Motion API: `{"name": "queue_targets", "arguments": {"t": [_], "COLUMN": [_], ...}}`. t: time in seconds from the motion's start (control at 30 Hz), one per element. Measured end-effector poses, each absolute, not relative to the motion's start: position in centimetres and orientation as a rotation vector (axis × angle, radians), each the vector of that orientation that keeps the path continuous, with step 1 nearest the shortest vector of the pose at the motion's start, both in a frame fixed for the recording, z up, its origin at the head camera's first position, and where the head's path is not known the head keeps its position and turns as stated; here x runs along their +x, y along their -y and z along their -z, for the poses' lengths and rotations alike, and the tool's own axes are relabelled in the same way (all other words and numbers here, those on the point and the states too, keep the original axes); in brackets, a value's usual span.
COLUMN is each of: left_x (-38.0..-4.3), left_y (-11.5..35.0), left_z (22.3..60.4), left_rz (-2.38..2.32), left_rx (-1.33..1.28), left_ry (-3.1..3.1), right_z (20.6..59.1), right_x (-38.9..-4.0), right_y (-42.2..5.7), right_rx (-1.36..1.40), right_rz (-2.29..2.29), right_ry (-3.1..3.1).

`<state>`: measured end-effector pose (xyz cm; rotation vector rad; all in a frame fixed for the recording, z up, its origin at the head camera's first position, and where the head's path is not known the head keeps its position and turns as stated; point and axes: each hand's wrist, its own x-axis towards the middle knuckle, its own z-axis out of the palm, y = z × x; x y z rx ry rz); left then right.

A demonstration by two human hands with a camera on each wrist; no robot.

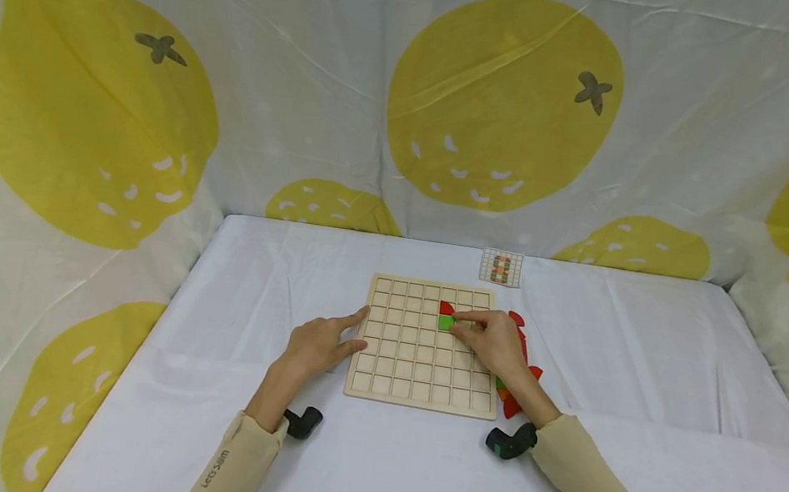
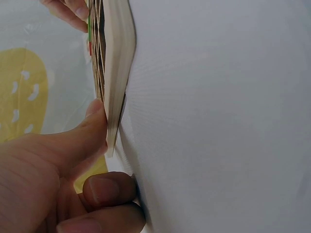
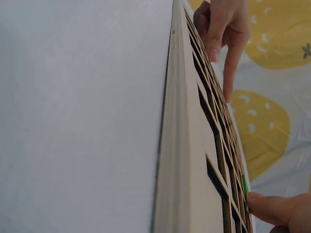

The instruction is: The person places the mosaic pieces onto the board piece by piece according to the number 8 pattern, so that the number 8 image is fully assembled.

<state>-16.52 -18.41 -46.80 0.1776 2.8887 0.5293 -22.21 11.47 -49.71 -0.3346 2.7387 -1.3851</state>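
A wooden grid board (image 1: 415, 367) lies flat on the white cloth. A red tile (image 1: 446, 307) and a green tile (image 1: 445, 322) sit in neighbouring cells near its upper right. My right hand (image 1: 465, 324) reaches in from the right, with its straight index fingertip (image 3: 265, 206) touching the green tile (image 3: 245, 190). My left hand (image 1: 346, 332) rests at the board's left edge, index finger straight. Its thumb (image 2: 85, 128) presses against the board's side (image 2: 119, 63).
Loose red, orange and green tiles (image 1: 518, 381) lie beside the board's right edge, partly under my right wrist. A small pattern card (image 1: 501, 267) lies behind the board. Lemon-print cloth walls (image 1: 80, 109) enclose the table on three sides.
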Motion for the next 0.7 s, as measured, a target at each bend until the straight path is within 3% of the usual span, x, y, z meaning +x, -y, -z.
{"name": "queue_targets", "arguments": {"t": [0.3,0.7], "left_x": [-16.5,-16.4], "left_y": [18.3,18.4], "left_z": [46.8,46.7], "left_rz": [-0.527,-0.537], "left_rx": [0.169,0.154], "left_ry": [-2.878,-2.872], "right_z": [49.2,48.0], "right_x": [-22.0,-20.8], "right_y": [-12.4,-18.0], "right_rx": [-0.288,-0.129], "right_rz": [1.42,1.312], "right_ry": [-2.697,-2.772]}}
